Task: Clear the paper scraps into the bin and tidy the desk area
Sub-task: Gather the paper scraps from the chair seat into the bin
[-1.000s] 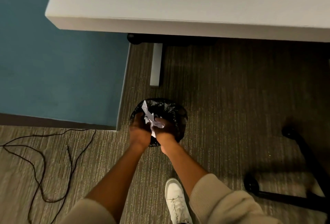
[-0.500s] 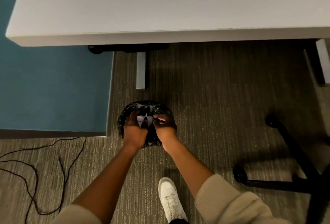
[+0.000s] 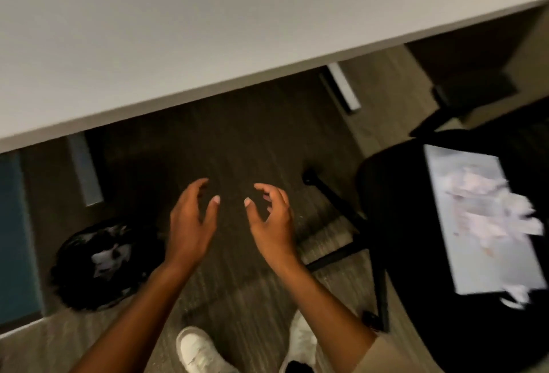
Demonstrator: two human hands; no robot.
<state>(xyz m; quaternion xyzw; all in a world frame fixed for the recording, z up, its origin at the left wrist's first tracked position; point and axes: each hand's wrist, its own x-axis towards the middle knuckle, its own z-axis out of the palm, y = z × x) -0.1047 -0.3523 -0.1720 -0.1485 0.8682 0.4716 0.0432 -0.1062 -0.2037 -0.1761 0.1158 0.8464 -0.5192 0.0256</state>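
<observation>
At the near edge, two white shoes (image 3: 199, 352) stand on the grey carpet (image 3: 237, 289), the right one half hidden behind the right forearm. Beige sleeves end at the bottom corners, and both bare forearms reach up and away from there.

The left hand (image 3: 190, 224) and right hand (image 3: 271, 224) float side by side above the carpet, palms turned toward each other with a clear gap between them. Each grip is spread loose: fingers curled, thumbs pointing inward, nothing held and nothing touched.

Left of the left wrist, on the floor, sits the bin (image 3: 101, 262), round and lined with a black bag. White paper scraps (image 3: 108, 257) lie inside it, near the middle of the opening; motion blur hides their number. A teal panel (image 3: 16, 233) stands just left of the bin.

On the right, level with the hands, a black chair (image 3: 398, 212) has a flat pale sheet (image 3: 475, 262) lying on its seat. A second heap of torn white paper (image 3: 493, 212) rests on that sheet, some bits spilling past its right and near edges. It is smeared by blur. One black chair leg with a castor (image 3: 309, 178) reaches out toward the right hand without meeting it.

Farther off, two light metal legs go down to the carpet, one at the left, one at the right. Over them the white worktop (image 3: 208, 31) fills the far part of the view, its edge running slantwise from lower left to upper right
</observation>
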